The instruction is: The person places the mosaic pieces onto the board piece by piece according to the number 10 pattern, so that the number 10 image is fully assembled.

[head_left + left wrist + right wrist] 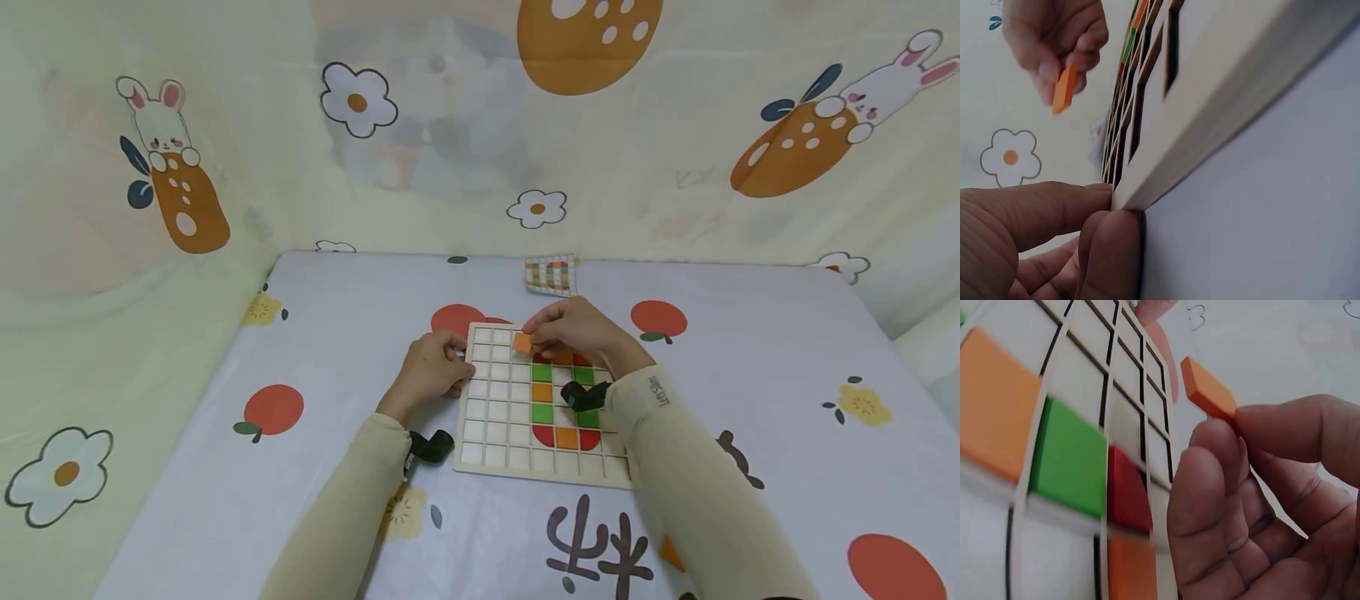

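Note:
A pale wooden grid board (495,410) lies on the table, with green (542,412), orange (542,392) and red pieces filling some of its cells. My left hand (427,371) pinches the board's left edge between thumb and fingers, seen close up at the board's rim (1210,119) in the left wrist view. Over the far part of the board, my right hand (573,325) holds an orange square tile (1210,386) between thumb and fingertips, raised above the grid. The right hand and wrist hide some of the board's right-hand cells.
Beyond the board lies a small printed card (550,275) with a coloured grid pattern. An orange triangular shape (671,552) shows beside the right sleeve near the front. Printed cloth covers the table (315,492), and a patterned curtain (450,167) stands behind it.

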Demonstrator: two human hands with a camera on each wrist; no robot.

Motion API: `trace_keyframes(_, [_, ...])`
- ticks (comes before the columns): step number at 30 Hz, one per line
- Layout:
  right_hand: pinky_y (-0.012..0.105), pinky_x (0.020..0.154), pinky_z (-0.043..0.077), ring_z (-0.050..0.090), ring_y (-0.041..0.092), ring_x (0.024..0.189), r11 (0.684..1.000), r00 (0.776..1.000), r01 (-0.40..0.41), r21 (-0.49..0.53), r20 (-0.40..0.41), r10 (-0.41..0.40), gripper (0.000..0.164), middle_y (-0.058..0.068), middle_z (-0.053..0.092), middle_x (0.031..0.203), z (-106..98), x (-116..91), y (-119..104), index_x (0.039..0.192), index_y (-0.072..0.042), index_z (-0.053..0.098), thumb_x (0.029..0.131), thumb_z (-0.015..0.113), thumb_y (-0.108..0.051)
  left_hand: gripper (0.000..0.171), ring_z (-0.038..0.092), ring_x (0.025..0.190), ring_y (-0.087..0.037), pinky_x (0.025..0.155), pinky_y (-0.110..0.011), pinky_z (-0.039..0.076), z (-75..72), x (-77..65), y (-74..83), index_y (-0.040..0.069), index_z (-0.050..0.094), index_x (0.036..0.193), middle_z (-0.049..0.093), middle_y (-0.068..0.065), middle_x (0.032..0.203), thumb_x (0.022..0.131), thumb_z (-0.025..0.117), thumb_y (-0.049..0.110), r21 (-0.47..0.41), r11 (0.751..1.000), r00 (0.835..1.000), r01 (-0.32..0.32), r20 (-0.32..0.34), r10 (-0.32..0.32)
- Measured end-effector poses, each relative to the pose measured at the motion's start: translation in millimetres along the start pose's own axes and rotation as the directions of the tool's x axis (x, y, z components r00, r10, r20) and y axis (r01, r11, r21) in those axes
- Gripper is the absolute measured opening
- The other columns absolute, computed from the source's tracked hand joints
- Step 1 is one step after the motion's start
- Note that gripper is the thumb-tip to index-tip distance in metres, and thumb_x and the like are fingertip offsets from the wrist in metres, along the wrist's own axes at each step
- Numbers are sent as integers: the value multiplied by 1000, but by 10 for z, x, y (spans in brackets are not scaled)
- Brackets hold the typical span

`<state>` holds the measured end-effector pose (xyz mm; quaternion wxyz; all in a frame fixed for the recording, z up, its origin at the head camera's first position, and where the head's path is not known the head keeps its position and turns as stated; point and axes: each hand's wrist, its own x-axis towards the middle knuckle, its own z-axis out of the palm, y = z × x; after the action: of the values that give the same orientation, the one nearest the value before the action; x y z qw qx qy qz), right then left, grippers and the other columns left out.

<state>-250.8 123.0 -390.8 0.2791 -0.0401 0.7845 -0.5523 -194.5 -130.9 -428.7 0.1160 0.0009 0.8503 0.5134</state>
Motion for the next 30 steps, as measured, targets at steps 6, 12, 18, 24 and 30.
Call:
trace_keyframes(6, [32, 78, 64, 70, 22, 78, 1000, 999, 13, -4, 46, -13, 20, 13, 74, 94, 138, 167, -80, 115, 5, 72, 100, 67, -8, 33, 65, 56, -13, 55, -28, 61, -13, 7, -16, -4, 66, 120, 62, -8, 81, 90, 78, 3, -4, 1000, 1000, -22, -2, 22])
trace_keyframes(12, [29, 74, 63, 68, 19, 74, 997, 997, 13, -76, 74, -8, 21, 13, 74, 95, 254, 281, -152, 117, 5, 71, 101, 65, -7, 32, 66, 55, -13, 54, -27, 60, -8, 10, -26, -3, 66, 118, 64, -8, 81, 90, 79, 6, 5, 1000, 1000, -15, -15, 16])
trace_keyframes(18, [25, 67, 59, 66, 17, 70, 991, 997, 14, -134, 74, -4, 20, 9, 74, 88, 351, 381, -190, 112, 4, 74, 98, 68, -7, 31, 66, 55, -14, 54, -27, 60, 14, 2, -38, -3, 66, 118, 63, -9, 82, 90, 78, 5, -3, 1000, 1000, 0, -14, 0])
trace_keyframes(24, [24, 66, 57, 65, 15, 73, 974, 998, 39, -223, 63, -26, 18, 5, 74, 85, 425, 431, -206, 107, 2, 77, 96, 68, -9, 32, 66, 56, -14, 55, -27, 60, 23, 8, -51, -2, 66, 119, 62, -8, 83, 90, 79, 6, -8, 1000, 1000, 9, -22, -9])
trace_keyframes(30, [25, 69, 58, 65, 15, 76, 973, 998, 42, -226, 54, -30, 17, 5, 74, 86, 457, 429, -225, 106, 2, 77, 96, 68, -10, 33, 66, 56, -14, 55, -27, 60, 5, 12, -66, -1, 66, 120, 62, -8, 83, 90, 79, 7, -10, 1000, 1000, 8, -25, -8])
